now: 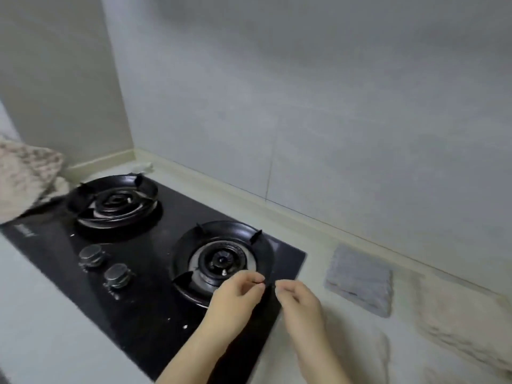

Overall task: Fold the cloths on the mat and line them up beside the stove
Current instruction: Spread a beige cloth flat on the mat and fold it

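Note:
A folded grey cloth (pixel 358 281) lies flat on the counter just right of the black stove (pixel 144 295). Right of it lies a pale pink-beige cloth (pixel 457 328), blurred and running out of view. A mottled beige cloth (pixel 25 178) sits at the far left, its edge reaching the stove's corner. My left hand (pixel 235 300) and my right hand (pixel 300 303) hover close together over the stove's front right corner, apart from every cloth. Their curled fingertips pinch a small thin dark thing (pixel 267 284) between them; the blur hides what it is.
The stove has two burners (pixel 221 259) with black pan supports and two knobs (pixel 117 275) at its front. A tiled wall (pixel 332 106) runs behind the counter, with a corner at the back left. A small white scrap (pixel 144 167) lies in that corner.

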`<state>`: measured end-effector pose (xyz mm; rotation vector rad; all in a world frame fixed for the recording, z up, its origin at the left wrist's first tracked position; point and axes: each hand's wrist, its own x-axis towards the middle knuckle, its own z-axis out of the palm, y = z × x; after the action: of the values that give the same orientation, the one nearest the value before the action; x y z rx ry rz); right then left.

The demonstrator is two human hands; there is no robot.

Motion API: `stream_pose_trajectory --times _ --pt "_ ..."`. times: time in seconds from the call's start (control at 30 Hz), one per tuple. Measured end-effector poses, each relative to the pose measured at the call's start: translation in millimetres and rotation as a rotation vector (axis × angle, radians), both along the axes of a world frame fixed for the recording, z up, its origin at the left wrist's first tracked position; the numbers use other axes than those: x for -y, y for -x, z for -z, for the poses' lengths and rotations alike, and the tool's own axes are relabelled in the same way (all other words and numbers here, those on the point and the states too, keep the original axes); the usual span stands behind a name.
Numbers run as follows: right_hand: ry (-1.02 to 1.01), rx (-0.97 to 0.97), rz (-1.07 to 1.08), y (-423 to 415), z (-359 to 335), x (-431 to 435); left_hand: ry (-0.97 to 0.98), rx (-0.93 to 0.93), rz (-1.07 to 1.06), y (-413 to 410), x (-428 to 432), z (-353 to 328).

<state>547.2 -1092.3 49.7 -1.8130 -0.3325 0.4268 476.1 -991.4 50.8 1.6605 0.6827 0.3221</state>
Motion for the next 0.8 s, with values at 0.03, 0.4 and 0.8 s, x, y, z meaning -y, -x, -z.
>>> stream_pose_trajectory --times 0.03,0.4,0.8 --pt "0.005 -0.016 -0.06 16.2 0.0 -22.2 0.006 0.005 -0.067 22.2 -18.5 -1.1" --pt "0.014 -0.164 -0.486 218.4 -4.2 -258.9 0.059 0.033 -0.574 264.4 -215.6 -2.8" --pt "0.019 -0.2 -0.724 394.7 5.6 -459.2 0.07 -0.013 -0.832 458.3 -384.9 7.8"
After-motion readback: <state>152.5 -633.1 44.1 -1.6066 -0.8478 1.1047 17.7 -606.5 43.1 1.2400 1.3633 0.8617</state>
